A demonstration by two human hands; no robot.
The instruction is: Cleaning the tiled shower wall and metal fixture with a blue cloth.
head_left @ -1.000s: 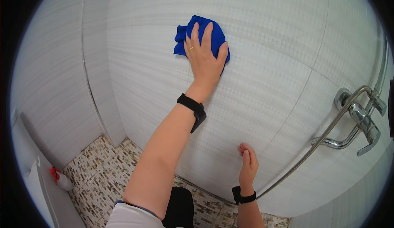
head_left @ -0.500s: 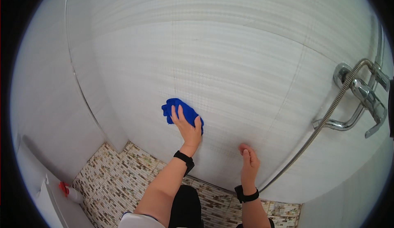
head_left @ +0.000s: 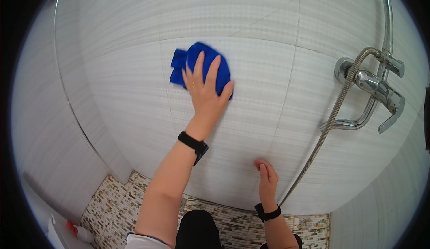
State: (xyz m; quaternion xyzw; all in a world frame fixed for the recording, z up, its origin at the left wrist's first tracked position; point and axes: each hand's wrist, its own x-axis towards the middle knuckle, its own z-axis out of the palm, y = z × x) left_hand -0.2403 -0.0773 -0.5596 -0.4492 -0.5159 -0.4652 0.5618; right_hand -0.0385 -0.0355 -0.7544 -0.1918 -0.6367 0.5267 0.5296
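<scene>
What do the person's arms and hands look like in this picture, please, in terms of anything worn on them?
Both forearms are bare. The left hand has a thin gold ring on one finger and a black band at the wrist. The right hand has a similar black wristband. A white sleeve edge shows at the left upper arm.

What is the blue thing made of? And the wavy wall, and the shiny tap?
The blue cloth under the left hand looks like soft, fuzzy fabric, maybe microfibre: it bunches and folds. The wall seems to be glazed white ceramic tile with fine ridges and grout lines. The tap looks like chromed metal, mirror-bright with reflections.
</scene>
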